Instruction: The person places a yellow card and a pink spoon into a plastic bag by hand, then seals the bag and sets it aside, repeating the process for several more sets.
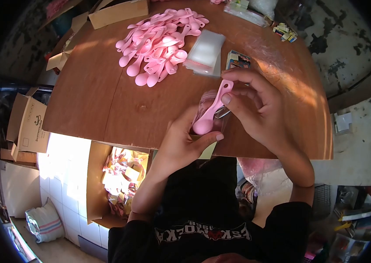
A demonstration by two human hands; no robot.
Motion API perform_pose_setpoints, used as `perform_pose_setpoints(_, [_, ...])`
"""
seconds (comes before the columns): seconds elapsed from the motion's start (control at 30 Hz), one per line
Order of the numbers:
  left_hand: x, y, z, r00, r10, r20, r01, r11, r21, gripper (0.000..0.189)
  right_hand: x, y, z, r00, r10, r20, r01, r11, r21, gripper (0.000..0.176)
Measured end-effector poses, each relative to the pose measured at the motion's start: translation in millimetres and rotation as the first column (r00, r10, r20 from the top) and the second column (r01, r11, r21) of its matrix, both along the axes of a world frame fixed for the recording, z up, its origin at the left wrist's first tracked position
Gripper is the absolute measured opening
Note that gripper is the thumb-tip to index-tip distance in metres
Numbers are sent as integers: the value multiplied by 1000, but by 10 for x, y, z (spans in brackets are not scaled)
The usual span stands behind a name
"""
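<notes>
Nearest you, below the table edge, an open cardboard box [94, 179] holds jumbled small packets. On the table [102, 101], your left hand [181, 142] curls around a clear bag [206, 100]. Your right hand [260, 109] pinches the handle of the pink spoon [211, 111], which points bowl-down into the bag. Beyond lie a stack of empty bags [207, 50] and a spoon pile [157, 41].
</notes>
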State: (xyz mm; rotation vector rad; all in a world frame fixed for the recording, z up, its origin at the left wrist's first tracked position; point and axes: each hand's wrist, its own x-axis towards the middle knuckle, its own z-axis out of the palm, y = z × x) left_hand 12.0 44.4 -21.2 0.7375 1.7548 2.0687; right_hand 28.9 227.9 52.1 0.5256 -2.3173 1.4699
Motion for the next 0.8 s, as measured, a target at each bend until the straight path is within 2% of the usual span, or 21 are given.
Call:
perform_pose_setpoints(0.03, [-2,8,-3,1000,1,1,-1,1000,0,51,22,-14,18,1000,1,1,-1,1000,0,30])
perform_pose_setpoints(0.1, [-13,28,-22,994,-29,-104,33,999,38,62,74,-49,54,985,63,164,-36,986,-162,25])
perform_pose_setpoints(0.13, [-3,47,-37,994,-28,-104,32,999,38,62,95,-38,43,985,63,164,-36,986,-162,25])
perform_pose_setpoints(0.2, [5,102,-34,976,80,-204,-61,993,98,74,123,16,31,945,149,290,-87,972,-217,23])
perform_pose_setpoints(0.23, [16,92,-1,975,80,-205,-60,993,101,74,143,13,51,946,148,289,-87,973,-215,23])
perform_pose_setpoints(0.3, [44,47,91,998,-40,46,38,998,41,94,189,-6,124,926,115,360,-94,993,-77,20])
perform_pose_setpoints(0.33, [43,40,61,998,-40,45,38,998,43,94,210,-12,151,926,115,360,-94,993,-75,20])
perform_pose_setpoints(0.4, [33,41,-20,995,-71,-66,76,994,77,99,246,-6,214,963,36,268,-48,998,37,18])
perform_pose_setpoints(0.43, [28,46,-17,995,-69,-67,75,994,79,99,259,29,268,963,37,267,-49,998,39,18])
perform_pose_setpoints(0.47, [15,57,-7,973,38,-226,-5,989,145,102,266,90,334,999,-19,43,15,996,93,18])
perform_pose_setpoints(0.5, [10,61,-2,917,151,-368,-71,973,221,105,267,135,379,981,-64,-184,89,988,129,18])
perform_pose_setpoints(0.53, [3,36,6,917,152,-368,-72,972,221,105,251,156,403,981,-63,-184,88,988,129,18])
perform_pose_setpoints(0.6, [-9,-24,44,884,228,-408,-171,970,173,102,181,211,458,794,-194,-576,235,972,-2,17])
perform_pose_setpoints(0.63, [-3,0,72,880,273,-389,-207,957,202,94,90,267,507,808,-166,-566,324,927,190,18])
perform_pose_setpoints(0.67, [4,26,80,881,272,-386,-205,957,208,94,33,285,503,808,-165,-566,326,925,196,18])
perform_pose_setpoints(0.73, [-30,65,120,865,318,-388,-248,943,222,81,-58,289,457,922,-97,-374,230,916,330,20])
perform_pose_setpoints(0.8, [-67,59,142,870,318,-377,-256,944,206,73,20,265,477,909,-109,-402,263,899,351,19])
